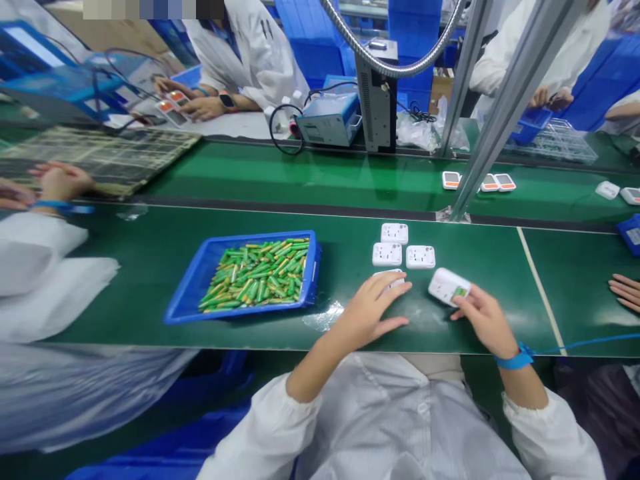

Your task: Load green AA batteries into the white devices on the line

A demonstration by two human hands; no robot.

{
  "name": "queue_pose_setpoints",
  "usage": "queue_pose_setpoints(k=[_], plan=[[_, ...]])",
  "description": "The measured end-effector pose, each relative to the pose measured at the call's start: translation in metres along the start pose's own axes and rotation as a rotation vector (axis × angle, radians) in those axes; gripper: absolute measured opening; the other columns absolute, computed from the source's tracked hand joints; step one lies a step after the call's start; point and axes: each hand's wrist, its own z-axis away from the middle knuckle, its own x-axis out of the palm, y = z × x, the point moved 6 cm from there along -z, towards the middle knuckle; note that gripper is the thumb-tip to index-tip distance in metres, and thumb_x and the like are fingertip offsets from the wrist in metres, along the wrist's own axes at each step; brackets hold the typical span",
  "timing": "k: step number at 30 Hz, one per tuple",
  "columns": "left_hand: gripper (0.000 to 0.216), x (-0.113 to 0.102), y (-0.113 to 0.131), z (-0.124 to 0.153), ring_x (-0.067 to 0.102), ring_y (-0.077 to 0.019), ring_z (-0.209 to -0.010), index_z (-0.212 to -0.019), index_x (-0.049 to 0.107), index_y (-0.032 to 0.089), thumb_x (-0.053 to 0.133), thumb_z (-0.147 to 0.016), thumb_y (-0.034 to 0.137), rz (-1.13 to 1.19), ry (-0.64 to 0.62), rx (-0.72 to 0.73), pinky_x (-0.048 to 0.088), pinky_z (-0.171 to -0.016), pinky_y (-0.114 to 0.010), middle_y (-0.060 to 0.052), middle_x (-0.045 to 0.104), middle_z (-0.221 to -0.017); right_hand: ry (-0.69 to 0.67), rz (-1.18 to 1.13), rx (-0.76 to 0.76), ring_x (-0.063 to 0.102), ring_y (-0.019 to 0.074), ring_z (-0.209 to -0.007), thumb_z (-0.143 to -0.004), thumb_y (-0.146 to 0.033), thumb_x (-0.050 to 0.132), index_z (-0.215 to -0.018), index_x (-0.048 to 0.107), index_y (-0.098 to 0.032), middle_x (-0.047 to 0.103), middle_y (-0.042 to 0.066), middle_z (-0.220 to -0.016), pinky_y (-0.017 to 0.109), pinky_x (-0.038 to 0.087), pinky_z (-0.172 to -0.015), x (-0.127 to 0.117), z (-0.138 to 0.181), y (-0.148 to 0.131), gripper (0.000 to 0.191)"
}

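Note:
My right hand (pixel 484 319) grips a small white electronic unit (pixel 442 283) by its right end, tilted a little above the bench. A green patch, perhaps a battery, shows near my thumb in the unit's face. Fingers stretched and apart, my left hand (pixel 373 310) reaches over another white unit (pixel 389 277), partly hiding it; whether it touches that unit I cannot tell. Just beyond lie three more units: a back one (pixel 395 233), a left one (pixel 387 254) and a right one (pixel 421 257). To the left, a blue tray (pixel 173 310) holds many green batteries (pixel 260 273).
Clear plastic film (pixel 324 316) lies beside the tray. A metal post (pixel 495 120) rises behind the bench. White units with small screens (pixel 505 183) rest on the green belt (pixel 300 175). Co-workers' hands (pixel 63 180) are at the left and far side; another hand (pixel 626 292) is at right.

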Motion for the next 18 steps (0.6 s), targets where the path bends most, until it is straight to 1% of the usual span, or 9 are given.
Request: queue_pose_setpoints(k=[2, 4, 5, 6, 8, 9, 11, 15, 18], plan=[[0.084, -0.005, -0.023, -0.001, 0.047, -0.0404, -0.163, -0.170, 0.047, 0.027, 0.087, -0.098, 0.043, -0.036, -0.061, -0.088, 0.046, -0.131, -0.066, -0.020, 0.053, -0.171, 0.261, 0.232, -0.083, 0.081, 0.0284, -0.089, -0.100, -0.058, 0.074, -0.145, 0.075, -0.017, 0.086, 0.013, -0.116, 0.048, 0.068, -0.088, -0.052, -0.003, 0.001, 0.061], [0.087, -0.007, -0.045, 0.000, 0.037, -0.0441, -0.169, -0.170, 0.050, 0.027, 0.091, -0.094, 0.044, -0.078, -0.120, -0.131, 0.043, -0.133, -0.069, -0.021, 0.045, -0.177, 0.504, 0.488, -0.140, 0.081, 0.0343, -0.104, -0.100, -0.056, 0.072, -0.147, 0.077, -0.018, 0.086, 0.015, -0.121, 0.052, 0.065, -0.100, -0.101, -0.005, 0.003, 0.061], [0.087, -0.006, -0.053, 0.000, 0.034, -0.0450, -0.171, -0.169, 0.052, 0.026, 0.091, -0.094, 0.044, -0.093, -0.147, -0.133, 0.043, -0.132, -0.070, -0.021, 0.043, -0.179, 0.592, 0.595, -0.162, 0.081, 0.0364, -0.111, -0.100, -0.054, 0.070, -0.146, 0.078, -0.019, 0.085, 0.016, -0.125, 0.054, 0.063, -0.105, -0.121, -0.007, 0.005, 0.059], [0.085, -0.005, -0.059, 0.001, 0.033, -0.0451, -0.171, -0.168, 0.054, 0.025, 0.091, -0.094, 0.043, -0.102, -0.168, -0.129, 0.043, -0.132, -0.069, -0.021, 0.041, -0.180, 0.652, 0.681, -0.182, 0.079, 0.0379, -0.119, -0.100, -0.051, 0.067, -0.145, 0.080, -0.019, 0.083, 0.018, -0.131, 0.054, 0.061, -0.108, -0.138, -0.010, 0.008, 0.057], [0.079, -0.003, -0.066, 0.002, 0.035, -0.0432, -0.171, -0.167, 0.055, 0.023, 0.088, -0.097, 0.039, -0.107, -0.187, -0.122, 0.043, -0.133, -0.067, -0.022, 0.042, -0.180, 0.703, 0.801, -0.204, 0.074, 0.0393, -0.133, -0.100, -0.044, 0.061, -0.143, 0.081, -0.018, 0.079, 0.019, -0.143, 0.056, 0.058, -0.115, -0.163, -0.019, 0.014, 0.054], [0.076, -0.002, -0.066, 0.003, 0.036, -0.0419, -0.171, -0.167, 0.055, 0.022, 0.086, -0.099, 0.036, -0.108, -0.186, -0.122, 0.043, -0.134, -0.065, -0.021, 0.043, -0.180, 0.711, 0.841, -0.203, 0.071, 0.0396, -0.138, -0.099, -0.041, 0.059, -0.142, 0.081, -0.018, 0.076, 0.019, -0.148, 0.057, 0.056, -0.117, -0.172, -0.024, 0.018, 0.054], [0.071, -0.002, -0.061, 0.006, 0.039, -0.0392, -0.170, -0.166, 0.055, 0.022, 0.082, -0.101, 0.033, -0.107, -0.168, -0.131, 0.043, -0.134, -0.064, -0.021, 0.045, -0.179, 0.713, 0.902, -0.178, 0.068, 0.0417, -0.143, -0.096, -0.038, 0.057, -0.143, 0.081, -0.018, 0.072, 0.019, -0.154, 0.059, 0.056, -0.117, -0.186, -0.031, 0.024, 0.057], [0.065, -0.002, -0.042, 0.017, 0.045, -0.0356, -0.166, -0.163, 0.058, 0.023, 0.080, -0.103, 0.032, -0.107, -0.114, -0.168, 0.047, -0.132, -0.061, -0.019, 0.054, -0.172, 0.657, 0.970, -0.135, 0.068, 0.0491, -0.142, -0.095, -0.040, 0.054, -0.150, 0.078, -0.021, 0.066, 0.020, -0.162, 0.064, 0.058, -0.106, -0.206, -0.040, 0.034, 0.063], [0.063, 0.000, -0.031, 0.030, 0.045, -0.0360, -0.165, -0.161, 0.060, 0.024, 0.081, -0.102, 0.033, -0.119, -0.089, -0.222, 0.051, -0.129, -0.060, -0.018, 0.056, -0.171, 0.711, 0.961, -0.146, 0.068, 0.0557, -0.138, -0.091, -0.047, 0.058, -0.150, 0.079, -0.028, 0.069, 0.020, -0.157, 0.072, 0.055, -0.097, -0.220, -0.045, 0.034, 0.065]])
